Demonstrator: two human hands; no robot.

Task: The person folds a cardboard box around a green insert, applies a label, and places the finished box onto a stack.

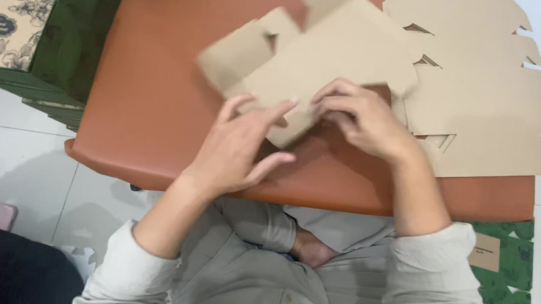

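— Closest in: left hand point(237, 145), fingers spread flat against the cardboard sheet point(313, 58) on the brown table point(144, 133).
— Right hand point(364, 120)?
— Clamped on that sheet's edge; fingertips hidden, sheet blurred.
— Counted?
— One flat stack point(486, 98), cut off above; two green boxes point(28, 1).

1 brown bench point(147, 119) carries 1 blurred cardboard box blank point(328, 53) and 1 stack of flat blanks point(486, 98), their number unclear. 2 hands show: left hand point(239, 147), right hand point(364, 120). Green floral boxes point(21, 0) stand beside; their count is unclear.
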